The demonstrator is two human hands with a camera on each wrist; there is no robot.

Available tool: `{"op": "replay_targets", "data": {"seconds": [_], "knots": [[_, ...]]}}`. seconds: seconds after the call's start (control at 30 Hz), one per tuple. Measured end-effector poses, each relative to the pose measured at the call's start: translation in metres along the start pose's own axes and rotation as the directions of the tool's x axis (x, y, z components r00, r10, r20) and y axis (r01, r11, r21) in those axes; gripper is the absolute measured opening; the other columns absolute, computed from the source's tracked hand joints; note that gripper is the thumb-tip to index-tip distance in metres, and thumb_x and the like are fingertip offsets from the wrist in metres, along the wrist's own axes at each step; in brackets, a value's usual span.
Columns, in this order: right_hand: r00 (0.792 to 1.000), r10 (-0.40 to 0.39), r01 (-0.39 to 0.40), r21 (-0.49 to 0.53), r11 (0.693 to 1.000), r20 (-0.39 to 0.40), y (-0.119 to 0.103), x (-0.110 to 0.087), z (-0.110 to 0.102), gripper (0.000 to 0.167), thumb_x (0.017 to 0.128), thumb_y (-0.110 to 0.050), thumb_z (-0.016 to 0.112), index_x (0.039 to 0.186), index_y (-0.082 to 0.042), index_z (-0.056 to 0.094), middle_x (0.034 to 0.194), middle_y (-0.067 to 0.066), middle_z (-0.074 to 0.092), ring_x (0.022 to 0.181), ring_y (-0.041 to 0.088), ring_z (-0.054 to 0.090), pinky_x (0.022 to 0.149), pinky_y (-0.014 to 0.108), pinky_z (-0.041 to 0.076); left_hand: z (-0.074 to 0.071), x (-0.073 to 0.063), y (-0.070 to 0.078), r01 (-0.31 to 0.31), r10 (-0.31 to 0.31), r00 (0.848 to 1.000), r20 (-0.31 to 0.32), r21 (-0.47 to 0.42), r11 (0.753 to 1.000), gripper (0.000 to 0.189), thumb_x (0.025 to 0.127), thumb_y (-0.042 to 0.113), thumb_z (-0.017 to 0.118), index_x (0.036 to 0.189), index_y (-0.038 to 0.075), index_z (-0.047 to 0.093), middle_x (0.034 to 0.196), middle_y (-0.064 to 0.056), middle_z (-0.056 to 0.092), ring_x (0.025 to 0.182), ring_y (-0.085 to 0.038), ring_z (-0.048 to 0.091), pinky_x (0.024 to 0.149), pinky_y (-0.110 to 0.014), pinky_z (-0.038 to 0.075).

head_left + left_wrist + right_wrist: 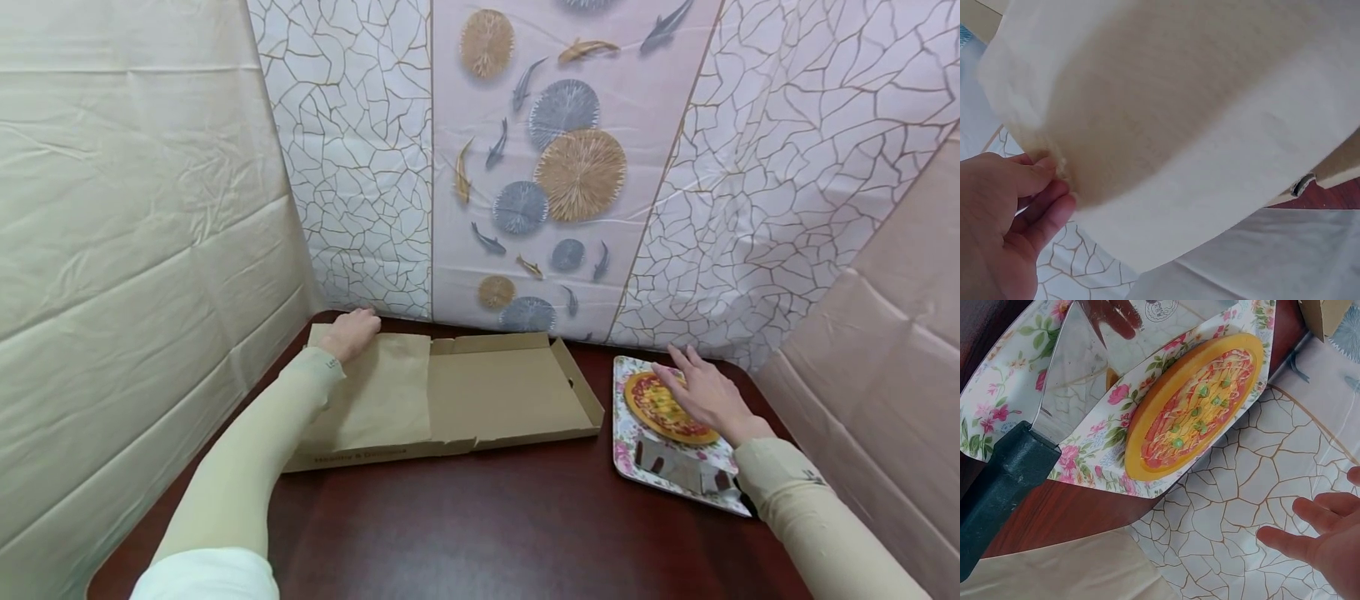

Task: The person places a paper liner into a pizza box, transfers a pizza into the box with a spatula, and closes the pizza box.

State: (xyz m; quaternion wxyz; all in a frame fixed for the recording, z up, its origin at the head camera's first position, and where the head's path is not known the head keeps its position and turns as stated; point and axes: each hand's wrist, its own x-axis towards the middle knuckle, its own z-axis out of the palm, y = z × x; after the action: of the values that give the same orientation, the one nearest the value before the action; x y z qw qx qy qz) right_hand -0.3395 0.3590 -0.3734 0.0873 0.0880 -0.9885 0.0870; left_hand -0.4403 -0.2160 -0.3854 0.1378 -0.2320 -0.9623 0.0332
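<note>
At the far left corner of a brown paper sheet (390, 392), my left hand (348, 335) pinches the paper's edge. Close up in the left wrist view, the thumb and fingers of that hand (1016, 219) grip the sheet (1222, 125). The paper covers the left half of an unfolded cardboard pizza box (510, 392). My right hand (708, 393), fingers spread, hovers over a floral tray (624, 462) and holds nothing. A small pizza (1197, 409) lies on that tray, with a pizza server (1075, 381) beside it, its dark handle jutting past the rim.
A dark reddish wooden table (480, 525) bears the box at left and the tray at right. Patterned cloth (360, 167) hangs behind the table's far edge. Cream cloth walls (135, 250) close in both sides.
</note>
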Motion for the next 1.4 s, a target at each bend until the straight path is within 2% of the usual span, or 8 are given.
{"op": "replay_targets", "data": {"seconds": [0.33, 0.67, 0.97, 1.4], "knots": [[1.0, 0.005, -0.005, 0.009, 1.0, 0.0, 0.0, -0.001, -0.001, 0.074, 0.102, -0.054, 0.026, 0.151, 0.0, 0.021, 0.149, 0.041, 0.017, 0.129, 0.061, 0.028, 0.095, 0.069, 0.034, 0.005, 0.002, 0.0, 0.046, -0.044, 0.995, 0.087, -0.016, 0.999, 0.015, 0.088, -0.004, 0.052, 0.08, 0.003, 0.061, 0.096, -0.02, 0.066, 0.092, -0.037, 0.064, 0.074, -0.048, 0.053], [1.0, -0.009, 0.009, 0.033, 0.999, 0.007, 0.001, -0.004, 0.002, 0.074, 0.102, -0.053, 0.027, 0.15, 0.003, 0.022, 0.149, 0.041, 0.017, 0.129, 0.061, 0.028, 0.095, 0.069, 0.034, 0.003, 0.0, 0.008, 0.112, -0.101, 0.98, 0.172, -0.055, 0.992, 0.014, 0.094, -0.002, 0.049, 0.088, 0.001, 0.062, 0.096, -0.021, 0.065, 0.089, -0.033, 0.062, 0.071, -0.044, 0.051], [1.0, -0.002, 0.002, 0.03, 1.0, 0.001, 0.0, -0.003, -0.001, 0.074, 0.102, -0.053, 0.027, 0.151, 0.002, 0.022, 0.15, 0.04, 0.018, 0.13, 0.061, 0.028, 0.097, 0.069, 0.032, 0.011, -0.003, 0.007, 0.147, -0.131, 0.977, 0.168, -0.087, 0.985, 0.015, 0.093, -0.002, 0.048, 0.09, 0.0, 0.063, 0.095, -0.022, 0.064, 0.089, -0.036, 0.063, 0.072, -0.048, 0.052], [1.0, -0.02, 0.021, 0.032, 0.999, -0.02, 0.0, -0.004, 0.002, 0.071, 0.103, -0.05, 0.029, 0.15, 0.003, 0.024, 0.148, 0.041, 0.021, 0.129, 0.06, 0.031, 0.095, 0.068, 0.035, 0.012, -0.005, 0.008, 0.17, -0.148, 0.967, 0.21, -0.09, 0.981, 0.015, 0.094, -0.001, 0.047, 0.095, -0.002, 0.062, 0.099, -0.025, 0.063, 0.094, -0.038, 0.062, 0.076, -0.05, 0.052]]}}
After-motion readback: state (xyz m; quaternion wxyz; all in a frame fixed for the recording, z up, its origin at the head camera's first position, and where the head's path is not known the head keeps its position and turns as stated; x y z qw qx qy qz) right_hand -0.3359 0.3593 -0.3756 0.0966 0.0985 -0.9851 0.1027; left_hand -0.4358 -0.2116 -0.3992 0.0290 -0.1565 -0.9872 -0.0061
